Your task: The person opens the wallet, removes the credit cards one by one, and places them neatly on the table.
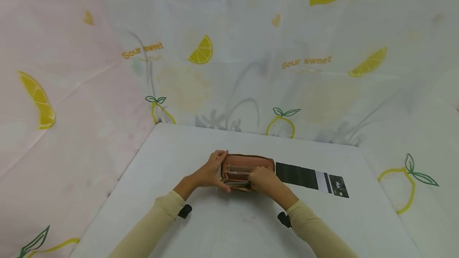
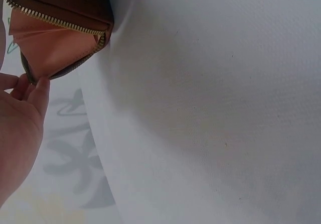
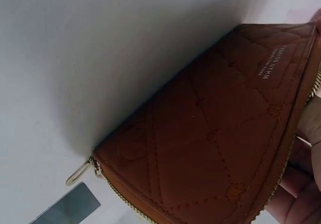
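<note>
A brown zip-around wallet (image 1: 247, 161) stands open on the white table, its pinkish inner compartments facing up. My left hand (image 1: 211, 172) grips its left end, thumb at the near side and fingers at the far rim; in the left wrist view fingertips pinch the lining's corner beside the gold zip (image 2: 65, 23). My right hand (image 1: 265, 180) reaches over the near rim with its fingers inside. The right wrist view shows the quilted outer face and a thin pale edge between those fingers (image 3: 296, 184); I cannot tell what they hold.
Right of the wallet, a row of overlapping dark cards (image 1: 295, 175) runs along the table (image 1: 229, 226), then a white card with a dark stripe (image 1: 321, 181) and a black VIP card (image 1: 338, 186). A lemon-print cloth (image 1: 236, 83) hangs behind and at the sides.
</note>
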Tool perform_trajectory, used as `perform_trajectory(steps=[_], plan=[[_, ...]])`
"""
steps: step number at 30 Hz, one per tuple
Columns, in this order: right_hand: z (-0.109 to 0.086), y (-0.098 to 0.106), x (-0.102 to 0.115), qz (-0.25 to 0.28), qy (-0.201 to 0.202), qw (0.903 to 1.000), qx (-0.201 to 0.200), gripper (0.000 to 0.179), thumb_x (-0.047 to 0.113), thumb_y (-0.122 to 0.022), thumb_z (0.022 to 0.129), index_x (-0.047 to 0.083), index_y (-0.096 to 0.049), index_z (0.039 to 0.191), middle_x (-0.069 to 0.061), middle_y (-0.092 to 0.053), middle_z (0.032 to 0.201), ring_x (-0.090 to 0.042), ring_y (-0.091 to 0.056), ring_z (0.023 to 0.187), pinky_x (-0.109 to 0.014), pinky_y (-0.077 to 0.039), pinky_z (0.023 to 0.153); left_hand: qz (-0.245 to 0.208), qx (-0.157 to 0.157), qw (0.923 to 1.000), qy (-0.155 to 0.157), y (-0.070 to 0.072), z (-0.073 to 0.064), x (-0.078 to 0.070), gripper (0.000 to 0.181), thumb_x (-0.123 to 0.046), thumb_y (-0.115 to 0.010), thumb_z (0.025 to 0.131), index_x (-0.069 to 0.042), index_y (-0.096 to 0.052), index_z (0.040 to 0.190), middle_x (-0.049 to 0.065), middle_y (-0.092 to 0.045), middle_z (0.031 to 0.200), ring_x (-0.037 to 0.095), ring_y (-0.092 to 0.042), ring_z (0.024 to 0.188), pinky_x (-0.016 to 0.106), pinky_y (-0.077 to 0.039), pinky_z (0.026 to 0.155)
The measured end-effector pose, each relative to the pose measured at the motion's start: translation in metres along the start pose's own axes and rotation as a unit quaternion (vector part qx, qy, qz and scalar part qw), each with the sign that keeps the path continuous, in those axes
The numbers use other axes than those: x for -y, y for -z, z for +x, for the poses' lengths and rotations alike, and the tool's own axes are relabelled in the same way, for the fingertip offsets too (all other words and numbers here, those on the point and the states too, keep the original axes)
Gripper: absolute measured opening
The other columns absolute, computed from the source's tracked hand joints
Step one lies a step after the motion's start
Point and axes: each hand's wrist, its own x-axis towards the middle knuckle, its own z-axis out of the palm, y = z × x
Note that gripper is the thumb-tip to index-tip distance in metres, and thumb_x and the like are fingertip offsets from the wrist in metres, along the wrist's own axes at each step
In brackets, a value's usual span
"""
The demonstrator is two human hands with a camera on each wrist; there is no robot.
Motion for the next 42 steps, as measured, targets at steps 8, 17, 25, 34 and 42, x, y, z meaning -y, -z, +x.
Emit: perform_trajectory(steps=[8,17,25,34,42], plan=[[-0.006,0.003,-0.003,0.005,0.012,0.9988,-0.048,0.019,0.005,-0.076,0.078,0.013,-0.065,0.065,0.005,-0.050,0.060,-0.007,-0.043,0.051,-0.024,-0.038,0.045,-0.006,0.005,0.9997,0.025,0.001,0.002,-0.003,0.135,-0.046,-0.094,0.056,0.002,-0.015,0.154,0.015,-0.022,0.148,0.031,-0.025,0.135,0.048,-0.037,0.106],[-0.019,0.006,-0.020,0.143,0.010,0.9897,-0.001,0.028,-0.008,-0.070,0.076,0.015,-0.061,0.063,0.011,-0.041,0.058,-0.003,-0.029,0.053,-0.020,-0.027,0.048,0.001,0.007,0.9997,0.023,0.003,0.005,-0.004,0.134,-0.055,-0.090,0.058,0.003,-0.015,0.154,0.015,-0.023,0.146,0.029,-0.027,0.133,0.045,-0.038,0.105],[-0.026,0.014,-0.024,0.107,0.001,0.9931,0.048,0.030,-0.011,-0.071,0.076,0.013,-0.061,0.060,0.009,-0.050,0.056,-0.005,-0.031,0.053,-0.022,-0.033,0.047,0.002,0.009,0.9998,0.016,0.001,0.005,-0.004,0.135,-0.055,-0.090,0.058,0.003,-0.015,0.154,0.015,-0.023,0.146,0.030,-0.025,0.134,0.046,-0.037,0.106],[-0.025,0.006,-0.021,0.078,-0.007,0.9968,0.018,0.028,-0.010,-0.071,0.075,0.013,-0.062,0.062,0.008,-0.054,0.058,-0.005,-0.034,0.054,-0.023,-0.036,0.051,-0.007,0.004,0.9995,0.030,0.002,0.006,-0.003,0.133,-0.049,-0.093,0.058,0.002,-0.016,0.154,0.015,-0.022,0.147,0.031,-0.025,0.135,0.047,-0.036,0.106],[-0.029,0.009,-0.020,0.038,-0.001,0.9988,-0.032,0.017,-0.007,-0.073,0.075,0.008,-0.070,0.069,0.001,-0.061,0.065,-0.009,-0.054,0.058,-0.028,-0.049,0.056,-0.007,0.008,0.9995,0.028,0.001,0.005,-0.004,0.131,-0.050,-0.091,0.060,0.003,-0.016,0.154,0.016,-0.024,0.146,0.031,-0.028,0.132,0.046,-0.038,0.105]])
